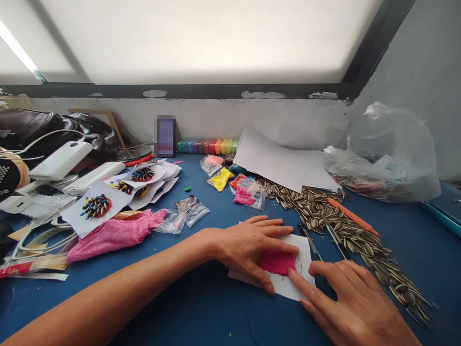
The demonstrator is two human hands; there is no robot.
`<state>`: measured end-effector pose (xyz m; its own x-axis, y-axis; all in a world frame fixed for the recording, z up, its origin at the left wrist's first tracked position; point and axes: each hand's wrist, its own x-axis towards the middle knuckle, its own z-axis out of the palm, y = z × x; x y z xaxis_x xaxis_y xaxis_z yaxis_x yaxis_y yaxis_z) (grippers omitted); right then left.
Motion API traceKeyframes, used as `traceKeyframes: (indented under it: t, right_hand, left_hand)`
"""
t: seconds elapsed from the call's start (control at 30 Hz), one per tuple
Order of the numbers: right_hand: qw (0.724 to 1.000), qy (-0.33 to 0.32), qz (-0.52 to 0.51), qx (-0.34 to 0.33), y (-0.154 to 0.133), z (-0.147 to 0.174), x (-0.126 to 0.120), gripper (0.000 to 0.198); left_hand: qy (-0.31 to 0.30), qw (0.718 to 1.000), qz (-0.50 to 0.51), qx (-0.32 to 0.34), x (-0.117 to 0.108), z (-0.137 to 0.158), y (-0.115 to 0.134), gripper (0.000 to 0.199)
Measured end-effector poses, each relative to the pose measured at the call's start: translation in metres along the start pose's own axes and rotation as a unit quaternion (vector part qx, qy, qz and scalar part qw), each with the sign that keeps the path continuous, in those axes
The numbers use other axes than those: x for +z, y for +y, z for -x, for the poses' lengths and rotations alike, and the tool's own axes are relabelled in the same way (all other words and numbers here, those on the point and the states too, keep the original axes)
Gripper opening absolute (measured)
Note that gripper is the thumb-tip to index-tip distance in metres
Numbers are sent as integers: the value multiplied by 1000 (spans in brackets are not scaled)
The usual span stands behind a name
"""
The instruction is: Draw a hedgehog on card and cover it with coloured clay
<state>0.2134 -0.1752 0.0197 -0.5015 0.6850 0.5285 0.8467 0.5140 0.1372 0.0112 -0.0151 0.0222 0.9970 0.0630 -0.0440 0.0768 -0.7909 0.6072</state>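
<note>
Toward the bench's (194,312) near edge, splayed left hand (247,245) and right hand (355,298) (loosely open) touch pink clay (277,262) on paper (305,246).

flattened bright pink clay (276,262) covers part of a line drawing (298,264) on white paper (305,246).

1. Reads as a home craft corner; might be a small workroom, can't tell which.
2. Under the fingers (283,245): white paper (305,247) and a pink clay-like sheet (277,262), on a blue table (201,302).
3. Right of them: loose sunflower seeds (309,206), clear plastic bag (389,175).
4. Beyond them: coloured clay packs (207,146) in a row.
5. Well left: seed-studded cards (75,214) among household clutter: pink cloth (115,235), dark bag (29,125), white power bank (61,161).
6. Far behind: patchy wall (212,115), bright window-like panel (216,38), dark frame (198,91).
</note>
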Motion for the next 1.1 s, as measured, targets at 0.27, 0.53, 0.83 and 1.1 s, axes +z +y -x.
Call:
traceKeyframes:
  t: [0.27, 0.53, 0.83, 1.1]
  right_hand:
    - [997, 0, -77, 8, -1, 0, -5, 23]
    - [998, -16, -60, 25, -1, -5, -2, 25]
    - [994, -23, -93, 51, 4, -3, -3, 23]
    - [996, -19, -71, 50, 3, 0, -3, 24]
  left_hand:
    - [0, 1000, -4, 2, 1, 0, -1, 81]
    - [-10, 1000, -8, -1, -1, 0, 1, 74]
    - [-12, 1000, -14, -6, 0, 0, 0, 77]
    - [-5, 1000, -12, -2, 1, 0, -2, 85]
